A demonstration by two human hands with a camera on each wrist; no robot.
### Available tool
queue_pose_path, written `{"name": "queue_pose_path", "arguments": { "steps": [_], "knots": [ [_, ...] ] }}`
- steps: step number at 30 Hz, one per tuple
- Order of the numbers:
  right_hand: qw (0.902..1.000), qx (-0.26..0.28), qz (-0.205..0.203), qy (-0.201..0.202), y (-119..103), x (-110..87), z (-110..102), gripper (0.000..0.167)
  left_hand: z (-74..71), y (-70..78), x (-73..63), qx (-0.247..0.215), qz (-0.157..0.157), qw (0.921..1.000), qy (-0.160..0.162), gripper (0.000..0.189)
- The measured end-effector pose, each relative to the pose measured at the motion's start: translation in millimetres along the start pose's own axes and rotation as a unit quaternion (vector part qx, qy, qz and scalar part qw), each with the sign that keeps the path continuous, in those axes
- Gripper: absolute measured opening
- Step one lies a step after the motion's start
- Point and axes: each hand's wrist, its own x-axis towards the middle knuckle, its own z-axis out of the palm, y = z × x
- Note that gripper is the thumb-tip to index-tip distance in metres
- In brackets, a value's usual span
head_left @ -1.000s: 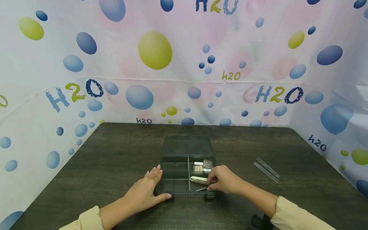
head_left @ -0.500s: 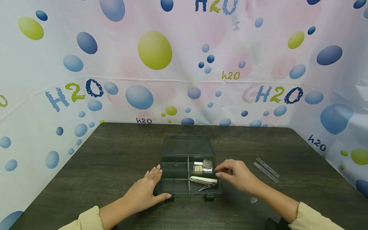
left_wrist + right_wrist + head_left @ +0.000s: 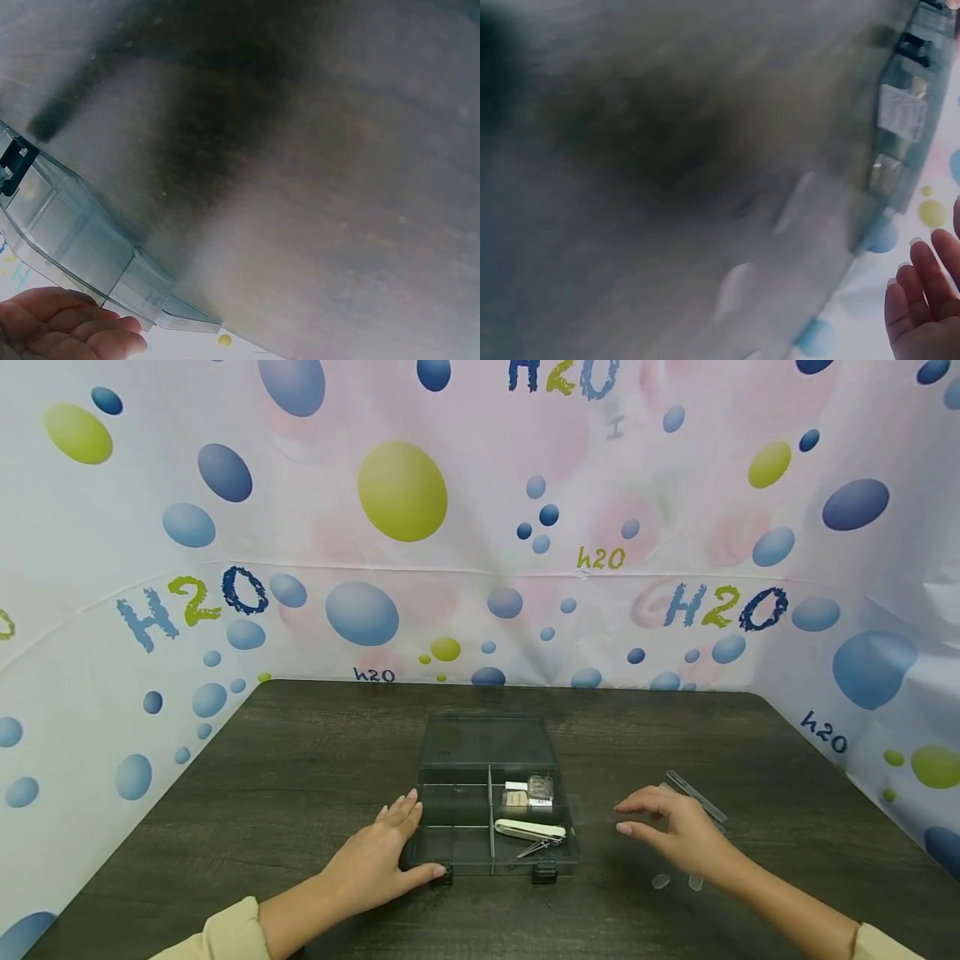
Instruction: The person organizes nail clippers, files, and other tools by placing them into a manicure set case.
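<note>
A dark see-through plastic organizer box point(image 3: 453, 870) stands with its lid point(image 3: 483, 739) tipped back. My left hand point(image 3: 375, 860) rests on the box's left side, fingers stretched out and thumb near the front latch. In the right half, the front section holds a cream-coloured slim tool point(image 3: 529, 830) and a small pointed metal tool point(image 3: 536, 847). Several small packs point(image 3: 528, 795) sit in the section behind. To the right, apart from the box, my right hand point(image 3: 678, 827) hovers with finger and thumb apart, holding nothing.
Clear plastic strips point(image 3: 696, 795) lie on the table beyond my right hand, partly hidden by it. Nearer me are two small clear pieces, a roundish one point(image 3: 661, 882) and another point(image 3: 696, 882). A patterned sheet point(image 3: 480, 635) hangs behind the dark table point(image 3: 337, 735).
My right hand has let go of the small pointed metal tool in the front right section and moved right, toward the clear strips. My left hand has stayed on the box.
</note>
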Motion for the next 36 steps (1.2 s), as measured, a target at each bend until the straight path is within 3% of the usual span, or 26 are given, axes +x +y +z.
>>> {"name": "queue_pose_path", "arguments": {
  "steps": [10,14,20,25,36],
  "knots": [
    [0.9979,-0.024,0.034,-0.051,21.9,-28.2,-6.6,0.021,-0.8,0.1,-0.6,0.003,0.002,1.0,0.001,0.084],
    [0.9972,-0.013,0.024,-0.07,30.8,-36.1,-6.7,0.021,-1.1,0.0,-0.5,0.003,0.002,1.0,0.0,0.084],
    [0.9976,-0.01,-0.014,-0.068,40.2,-46.5,-5.6,0.02,-1.4,-0.2,-0.6,0.002,0.003,1.0,0.0,0.084],
    [0.9968,-0.01,-0.008,-0.079,44.4,-52.0,-5.2,0.023,-1.2,-0.4,-0.8,0.003,0.007,1.0,0.002,0.083],
    [0.9965,-0.002,-0.039,-0.074,50.8,-54.2,0.8,0.02,-1.8,0.2,-1.0,0.002,0.002,1.0,0.001,0.084]
  ]
}}
